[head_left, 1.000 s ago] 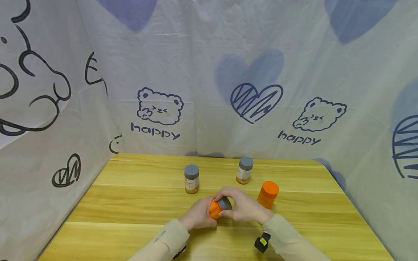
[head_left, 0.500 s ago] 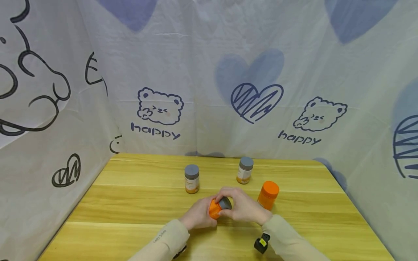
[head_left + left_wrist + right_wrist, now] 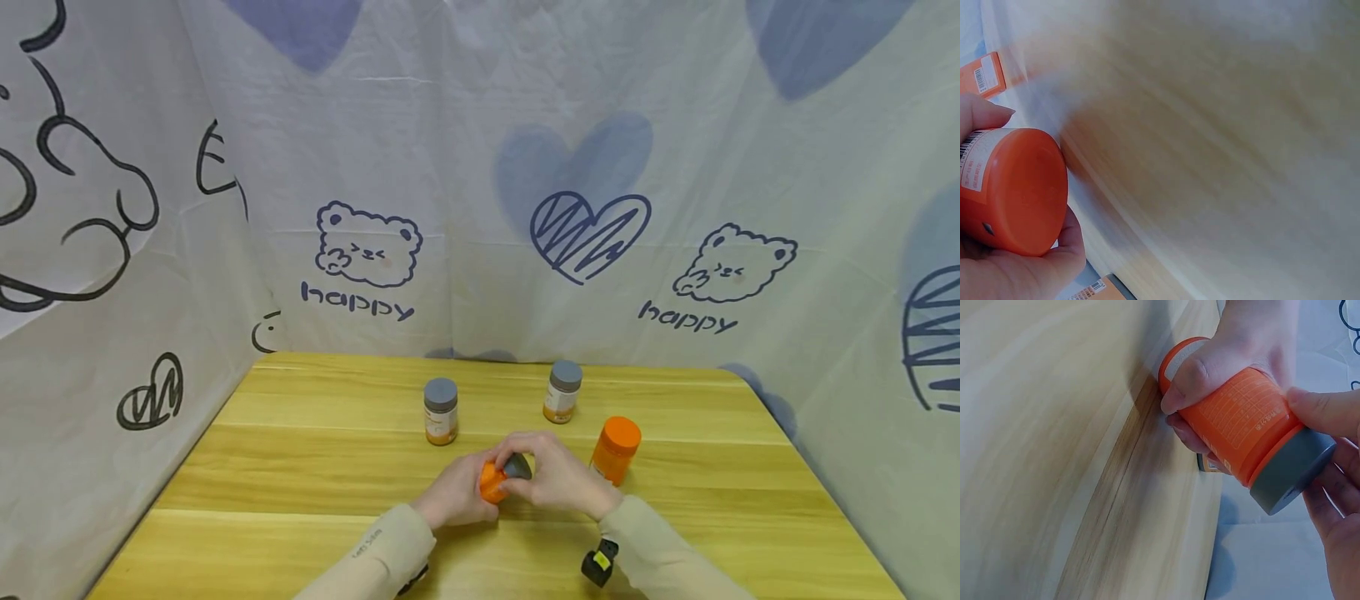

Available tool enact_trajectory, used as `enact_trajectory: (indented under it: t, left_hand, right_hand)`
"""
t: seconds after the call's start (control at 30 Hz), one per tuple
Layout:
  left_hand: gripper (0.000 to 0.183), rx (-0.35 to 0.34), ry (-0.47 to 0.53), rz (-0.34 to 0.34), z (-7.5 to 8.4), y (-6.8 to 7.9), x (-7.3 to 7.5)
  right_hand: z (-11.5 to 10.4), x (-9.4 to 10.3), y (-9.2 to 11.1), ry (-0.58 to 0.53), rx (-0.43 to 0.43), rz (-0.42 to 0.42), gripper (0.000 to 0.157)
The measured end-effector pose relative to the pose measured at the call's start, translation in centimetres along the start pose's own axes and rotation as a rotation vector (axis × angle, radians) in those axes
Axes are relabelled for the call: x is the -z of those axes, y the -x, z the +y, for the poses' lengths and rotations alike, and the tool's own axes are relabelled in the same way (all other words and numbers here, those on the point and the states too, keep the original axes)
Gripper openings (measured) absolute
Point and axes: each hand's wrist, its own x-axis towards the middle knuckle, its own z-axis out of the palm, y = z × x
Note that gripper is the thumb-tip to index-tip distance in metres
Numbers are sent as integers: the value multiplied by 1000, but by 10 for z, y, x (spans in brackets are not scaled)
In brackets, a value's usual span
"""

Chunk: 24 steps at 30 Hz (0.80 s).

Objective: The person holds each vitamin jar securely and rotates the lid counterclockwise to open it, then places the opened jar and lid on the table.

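In the head view my left hand [image 3: 455, 493] grips the body of an orange pill bottle [image 3: 491, 481], held tilted in front of me. My right hand [image 3: 558, 477] has its thumb and fingers at the dark grey lid [image 3: 519, 467]. From the right wrist, the bottle's orange label [image 3: 1241, 419] shows printed text, and the grey lid [image 3: 1294, 472] sits on its neck. There, the right thumb [image 3: 1325, 409] presses at the shoulder beside the lid, with other fingers on the far side. The left wrist view shows the bottle's orange base [image 3: 1032, 194].
Two grey-lidded bottles stand farther back, one at left [image 3: 440, 411] and one at right [image 3: 562, 392]. An orange bottle [image 3: 617, 448] with an orange top is just beyond my right wrist. The wooden table [image 3: 315, 467] ends at a printed cloth backdrop [image 3: 480, 167].
The right hand has shifted slightly left, and its thumb has slid up a little over the grey lid. The left hand and the standing bottles stay in place.
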Motion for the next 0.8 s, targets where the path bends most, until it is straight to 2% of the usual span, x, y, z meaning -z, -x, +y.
enact_trajectory:
  t: [0.47,0.8]
  left_hand:
    - [50,-34,-18,14,0,0,0]
    - [51,-20,-26,23,-2,0,-1]
  right_hand:
    - [0,-8,0,-66,50,71,22]
    - [-5,-7,0,-42,64,83,21]
